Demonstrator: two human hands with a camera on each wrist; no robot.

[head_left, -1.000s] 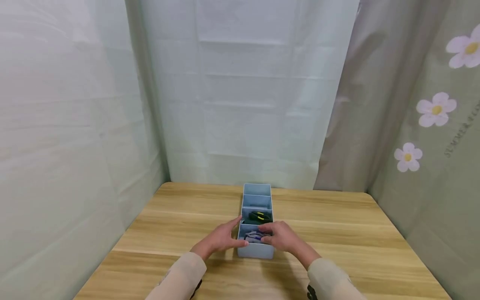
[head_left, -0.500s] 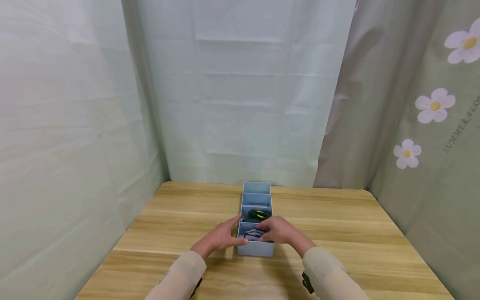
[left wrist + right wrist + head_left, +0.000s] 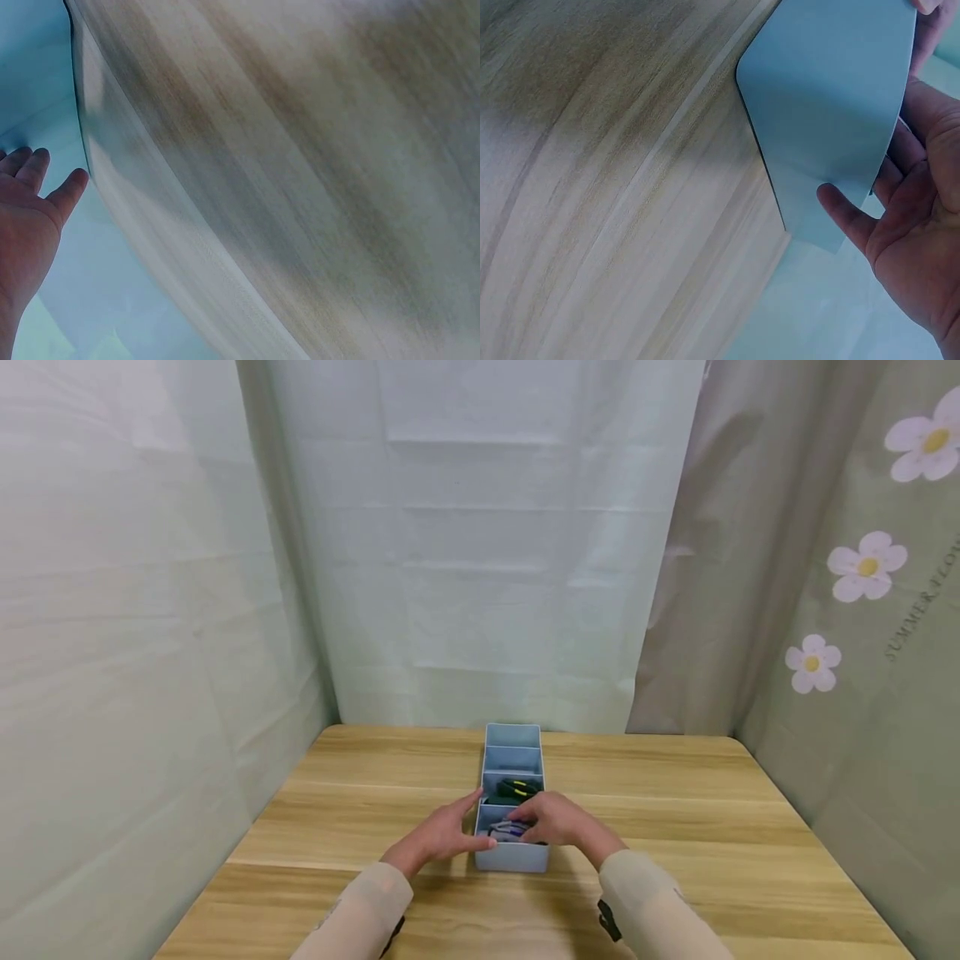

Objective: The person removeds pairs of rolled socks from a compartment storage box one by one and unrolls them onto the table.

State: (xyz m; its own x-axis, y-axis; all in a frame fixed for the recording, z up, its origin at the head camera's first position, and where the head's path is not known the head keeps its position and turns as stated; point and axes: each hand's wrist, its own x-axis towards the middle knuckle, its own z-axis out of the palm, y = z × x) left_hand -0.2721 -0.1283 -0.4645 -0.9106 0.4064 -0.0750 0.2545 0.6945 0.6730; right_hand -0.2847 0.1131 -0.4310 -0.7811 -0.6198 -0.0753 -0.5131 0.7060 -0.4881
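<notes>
A long blue-grey organizer box (image 3: 512, 858) with several compartments stands on the table. My left hand (image 3: 444, 837) lies at its near left corner, thumb by the front rim and fingers extended along the side. In the left wrist view, the left hand's fingers (image 3: 71, 191) touch the blue wall. My right hand (image 3: 557, 820) reaches over the right rim into the front compartment, at some grey and bluish slender items (image 3: 504, 830); whether it pinches one is hidden. The right wrist view has the little finger (image 3: 844, 214) outside the wall. Black pliers with yellow marks (image 3: 517, 788) lie one compartment behind.
The wooden table (image 3: 675, 827) reaches back to a pale curtain (image 3: 480, 610). More curtains hang at the left (image 3: 135, 652) and right, the right one bearing white flowers (image 3: 813, 664). The two rear compartments (image 3: 513, 760) lie beyond the pliers.
My right hand has shifted slightly left and further over the front compartment. The left hand keeps its place at the box. The head view has tilted a little.
</notes>
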